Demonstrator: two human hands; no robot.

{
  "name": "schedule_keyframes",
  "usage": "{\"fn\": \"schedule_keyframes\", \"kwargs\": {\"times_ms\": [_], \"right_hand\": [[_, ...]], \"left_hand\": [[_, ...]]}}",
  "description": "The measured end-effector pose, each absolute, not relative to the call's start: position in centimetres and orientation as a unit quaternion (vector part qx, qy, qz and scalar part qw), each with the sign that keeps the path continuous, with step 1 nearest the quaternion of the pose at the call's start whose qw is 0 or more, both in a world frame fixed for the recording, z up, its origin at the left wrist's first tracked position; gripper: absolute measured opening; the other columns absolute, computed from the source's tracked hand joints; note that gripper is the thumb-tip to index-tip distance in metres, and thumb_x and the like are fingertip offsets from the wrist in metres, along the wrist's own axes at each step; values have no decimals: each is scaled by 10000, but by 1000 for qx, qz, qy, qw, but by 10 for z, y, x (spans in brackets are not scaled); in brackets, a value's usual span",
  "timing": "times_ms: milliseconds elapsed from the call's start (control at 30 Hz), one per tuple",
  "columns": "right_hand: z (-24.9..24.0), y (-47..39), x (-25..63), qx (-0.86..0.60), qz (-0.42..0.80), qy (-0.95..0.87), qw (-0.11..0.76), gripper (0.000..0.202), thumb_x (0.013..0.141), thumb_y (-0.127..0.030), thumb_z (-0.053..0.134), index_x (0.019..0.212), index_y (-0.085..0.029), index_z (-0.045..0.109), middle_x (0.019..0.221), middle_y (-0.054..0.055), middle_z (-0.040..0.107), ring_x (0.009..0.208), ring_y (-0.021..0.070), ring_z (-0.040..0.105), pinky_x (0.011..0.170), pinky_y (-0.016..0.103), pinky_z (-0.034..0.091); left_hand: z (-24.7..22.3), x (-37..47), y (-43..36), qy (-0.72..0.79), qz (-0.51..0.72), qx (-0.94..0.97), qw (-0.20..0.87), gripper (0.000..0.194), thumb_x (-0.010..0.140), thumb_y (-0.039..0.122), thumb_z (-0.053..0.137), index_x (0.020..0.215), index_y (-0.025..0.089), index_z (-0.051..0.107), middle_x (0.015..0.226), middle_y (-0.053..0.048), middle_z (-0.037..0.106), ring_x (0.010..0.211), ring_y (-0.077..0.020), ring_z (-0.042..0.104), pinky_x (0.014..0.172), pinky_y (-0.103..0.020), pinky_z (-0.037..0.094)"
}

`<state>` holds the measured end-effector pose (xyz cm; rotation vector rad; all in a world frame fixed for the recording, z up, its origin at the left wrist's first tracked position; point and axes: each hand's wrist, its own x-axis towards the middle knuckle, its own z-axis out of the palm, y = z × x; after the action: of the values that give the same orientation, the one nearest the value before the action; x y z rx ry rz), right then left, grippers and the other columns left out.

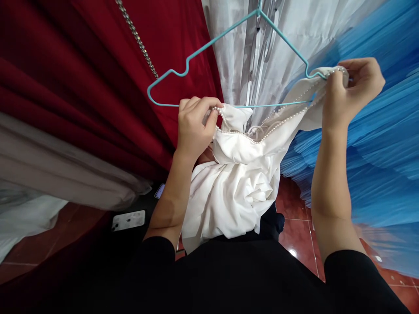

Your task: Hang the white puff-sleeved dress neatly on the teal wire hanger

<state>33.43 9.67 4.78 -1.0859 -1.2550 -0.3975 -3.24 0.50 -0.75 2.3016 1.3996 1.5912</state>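
A white dress [238, 174] with pearl beading along its neckline hangs bunched in front of me. My left hand [196, 124] pinches one beaded shoulder edge of it, just below the hanger's lower bar. At the upper right, my right hand [355, 87] grips the other beaded strap. That strap lies over the right end of a light-blue wire hanger [222, 40]. The hanger's left end is bare, sticking out beyond my left hand. Part of the fingers of both hands is hidden by the cloth.
Red fabric [91, 78] hangs at left, with a beaded strand [137, 39] on it. Blue tulle [386, 144] fills the right side. White cloth [225, 48] hangs behind the hanger. A white phone [128, 220] lies low on the left. The floor is red tile [297, 235].
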Motion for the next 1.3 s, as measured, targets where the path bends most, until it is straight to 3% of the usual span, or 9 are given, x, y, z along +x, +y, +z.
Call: {"fn": "schedule_keyframes", "kwargs": {"times_ms": [333, 533, 600, 700, 800, 900, 1033, 1133, 1300], "right_hand": [[-17, 66, 365, -518, -95, -526, 668, 212, 706, -59, 688, 767, -261, 708, 745, 31, 745, 658, 167, 627, 585, 354, 437], [-30, 48, 370, -506, -114, -535, 667, 19, 818, -265, 688, 835, -268, 695, 777, 37, 716, 642, 171, 614, 585, 376, 452], [-32, 32, 360, -486, -167, -541, 666, 63, 864, -328, 674, 881, -276, 704, 808, 22, 689, 688, 195, 633, 617, 391, 488], [-30, 6, 332, -430, -236, -586, 645, 87, 903, -366, 700, 922, -296, 749, 877, 35, 682, 821, 246, 687, 719, 459, 568], [-23, -7, 295, -363, -255, -659, 607, 104, 925, -355, 699, 974, -299, 772, 1107, 71, 733, 1057, 290, 728, 882, 550, 624], [-14, -3, 260, -338, -237, -728, 548, 76, 947, -366, 680, 948, -296, 708, 1274, 74, 766, 1282, 312, 697, 1102, 626, 579], [-8, 11, 229, -369, -125, -793, 467, 105, 993, -367, 613, 945, -280, 648, 1114, 41, 818, 1071, 257, 767, 1122, 596, 556], [-11, 15, 222, -405, -101, -755, 506, 96, 981, -350, 592, 923, -285, 630, 959, 14, 796, 906, 227, 765, 1016, 532, 571], [-10, -1, 224, -412, -131, -738, 518, 75, 946, -321, 605, 881, -284, 597, 898, -7, 785, 865, 224, 776, 961, 515, 572]], "left_hand": [[0, -36, 6, 455, 484, 747, -14, 173, 1057, 221, 605, 1062, 315, 751, 1073, -15, 808, 1005, -270, 694, 1052, -493, 481], [-4, -26, 5, 428, 501, 752, -13, 202, 1023, 171, 603, 1058, 285, 766, 1023, -10, 805, 947, -246, 694, 966, -467, 487], [-4, -25, 6, 437, 495, 751, -2, 208, 1024, 169, 595, 1060, 286, 764, 1038, -13, 804, 960, -257, 696, 990, -464, 488], [-4, -25, 8, 433, 496, 752, 1, 207, 1009, 162, 601, 1050, 282, 766, 1029, -10, 808, 940, -260, 696, 987, -455, 489], [-5, -25, 9, 422, 500, 757, 10, 208, 1008, 157, 603, 1046, 274, 771, 1031, -19, 807, 939, -265, 695, 988, -451, 485], [-6, -26, 9, 412, 494, 765, 24, 199, 1019, 164, 597, 1061, 267, 761, 1037, -28, 798, 954, -269, 693, 1018, -451, 478], [-10, -28, 11, 413, 494, 765, 19, 170, 1045, 208, 591, 1059, 267, 749, 1043, -37, 799, 965, -272, 692, 1002, -439, 476], [-16, -24, 12, 398, 515, 759, 16, 162, 1069, 239, 582, 1058, 258, 743, 1018, -50, 796, 962, -273, 702, 985, -434, 472], [-21, -15, 9, 380, 535, 755, 11, 175, 1072, 250, 587, 1055, 255, 761, 990, -48, 810, 936, -256, 722, 942, -407, 488]]}}
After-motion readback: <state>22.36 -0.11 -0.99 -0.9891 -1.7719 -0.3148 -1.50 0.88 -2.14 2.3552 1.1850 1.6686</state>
